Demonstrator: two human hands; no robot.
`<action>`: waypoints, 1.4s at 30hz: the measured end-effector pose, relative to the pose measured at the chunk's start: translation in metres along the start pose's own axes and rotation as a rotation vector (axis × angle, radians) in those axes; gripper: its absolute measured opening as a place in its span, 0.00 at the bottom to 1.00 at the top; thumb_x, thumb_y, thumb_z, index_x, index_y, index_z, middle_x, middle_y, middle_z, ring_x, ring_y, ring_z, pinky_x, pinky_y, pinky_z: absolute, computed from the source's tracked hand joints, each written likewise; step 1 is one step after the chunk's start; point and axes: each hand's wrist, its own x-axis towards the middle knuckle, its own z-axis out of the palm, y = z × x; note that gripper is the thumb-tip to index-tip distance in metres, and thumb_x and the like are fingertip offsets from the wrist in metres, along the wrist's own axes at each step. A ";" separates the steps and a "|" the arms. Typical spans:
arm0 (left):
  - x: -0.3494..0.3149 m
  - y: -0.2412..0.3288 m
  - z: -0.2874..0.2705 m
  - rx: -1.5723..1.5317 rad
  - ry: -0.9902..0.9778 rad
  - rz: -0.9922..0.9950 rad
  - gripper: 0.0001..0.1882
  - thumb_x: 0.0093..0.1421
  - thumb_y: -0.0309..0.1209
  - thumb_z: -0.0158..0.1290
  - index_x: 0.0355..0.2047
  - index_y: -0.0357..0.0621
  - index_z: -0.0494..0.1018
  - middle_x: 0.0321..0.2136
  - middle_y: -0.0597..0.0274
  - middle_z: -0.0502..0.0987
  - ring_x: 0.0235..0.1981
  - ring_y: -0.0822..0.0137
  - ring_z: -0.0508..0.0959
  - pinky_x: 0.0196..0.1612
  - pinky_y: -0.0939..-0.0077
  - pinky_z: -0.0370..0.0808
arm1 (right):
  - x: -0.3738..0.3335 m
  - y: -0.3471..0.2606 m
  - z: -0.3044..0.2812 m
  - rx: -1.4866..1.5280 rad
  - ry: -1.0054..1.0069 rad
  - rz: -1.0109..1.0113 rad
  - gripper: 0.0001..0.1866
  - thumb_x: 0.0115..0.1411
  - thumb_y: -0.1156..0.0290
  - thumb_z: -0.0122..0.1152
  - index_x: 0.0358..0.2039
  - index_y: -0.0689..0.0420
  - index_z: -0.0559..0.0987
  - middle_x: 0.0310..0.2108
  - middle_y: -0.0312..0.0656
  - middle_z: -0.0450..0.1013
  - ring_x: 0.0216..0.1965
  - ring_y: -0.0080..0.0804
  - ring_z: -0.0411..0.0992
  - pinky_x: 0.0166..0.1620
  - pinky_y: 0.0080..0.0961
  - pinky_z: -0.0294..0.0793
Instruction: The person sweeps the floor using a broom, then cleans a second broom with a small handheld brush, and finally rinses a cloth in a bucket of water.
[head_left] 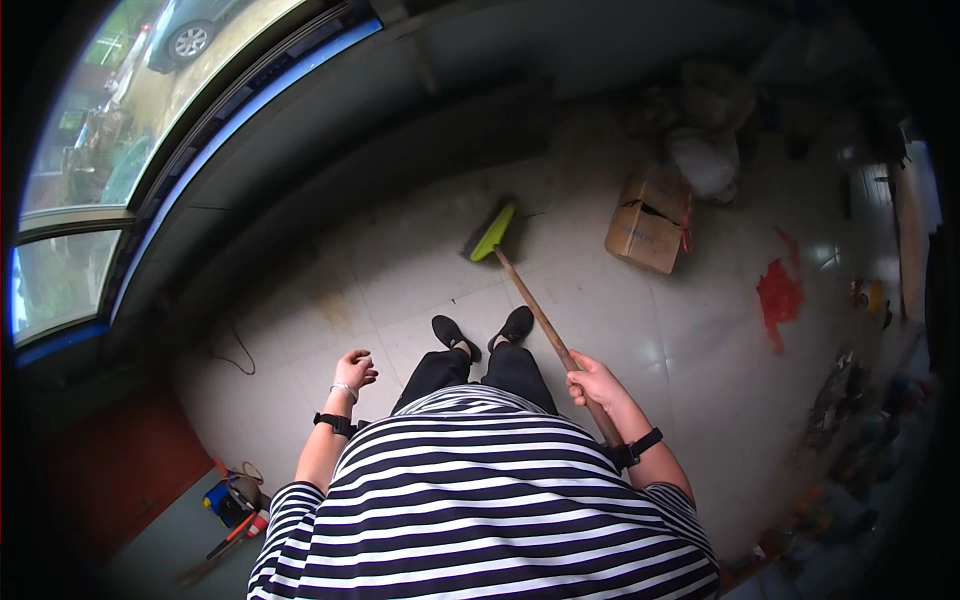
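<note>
My right hand point(592, 382) is wrapped round the wooden handle of a broom point(535, 305). The handle slants from beside my right forearm down to a yellow-green head point(494, 232), whose dark bristles rest on the floor beyond my feet. My left hand point(355, 371) hangs free at my left side, its fingers loosely bent and apart, with nothing in them. It is well away from the broom.
A torn cardboard box point(645, 225) stands on the tiled floor, with a white plastic bag point(706, 160) behind it. Red material point(778, 292) lies at right, near blurred clutter point(850, 420). A thin cord point(240, 352) and tools point(238, 508) are at left, below a window point(110, 130).
</note>
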 end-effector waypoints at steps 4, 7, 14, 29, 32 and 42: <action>-0.010 0.027 0.040 0.037 -0.072 0.155 0.14 0.51 0.25 0.46 0.40 0.37 0.65 0.25 0.60 0.70 0.21 0.69 0.74 0.23 0.79 0.73 | 0.022 -0.016 0.004 -0.018 -0.113 -0.096 0.33 0.51 0.78 0.45 0.56 0.57 0.46 0.18 0.37 0.63 0.13 0.21 0.60 0.13 0.17 0.61; -0.018 0.033 0.049 0.143 -0.126 0.172 0.14 0.51 0.25 0.46 0.40 0.37 0.65 0.25 0.60 0.71 0.20 0.69 0.74 0.23 0.78 0.72 | 0.082 -0.014 0.005 0.115 -0.176 -0.164 0.27 0.51 0.76 0.45 0.52 0.61 0.53 0.18 0.36 0.63 0.12 0.20 0.60 0.13 0.16 0.60; -0.019 0.037 0.052 0.223 -0.104 0.127 0.13 0.51 0.24 0.45 0.39 0.36 0.65 0.24 0.58 0.71 0.21 0.67 0.74 0.23 0.77 0.73 | 0.033 0.038 -0.087 0.496 -0.010 -0.211 0.27 0.52 0.75 0.45 0.53 0.53 0.52 0.19 0.36 0.63 0.13 0.18 0.60 0.11 0.15 0.56; -0.010 0.072 0.051 0.450 -0.232 0.219 0.15 0.49 0.24 0.45 0.39 0.34 0.66 0.26 0.57 0.72 0.22 0.67 0.75 0.24 0.78 0.73 | 0.110 -0.051 -0.052 0.683 0.060 -0.450 0.05 0.56 0.68 0.42 0.25 0.52 0.61 0.11 0.30 0.58 0.09 0.17 0.56 0.12 0.14 0.55; -0.004 0.077 0.042 0.433 -0.277 0.259 0.15 0.50 0.24 0.45 0.40 0.34 0.65 0.27 0.57 0.72 0.23 0.67 0.75 0.25 0.78 0.73 | 0.086 0.024 -0.019 0.848 -0.062 -0.445 0.06 0.56 0.68 0.42 0.25 0.53 0.63 0.13 0.30 0.59 0.10 0.16 0.56 0.11 0.12 0.54; 0.084 0.072 -0.056 0.458 -0.210 0.135 0.14 0.49 0.24 0.44 0.39 0.37 0.65 0.26 0.56 0.72 0.19 0.65 0.74 0.22 0.74 0.73 | -0.055 0.131 0.097 0.684 0.117 -0.247 0.31 0.56 0.71 0.42 0.57 0.47 0.42 0.19 0.36 0.60 0.13 0.19 0.55 0.12 0.14 0.53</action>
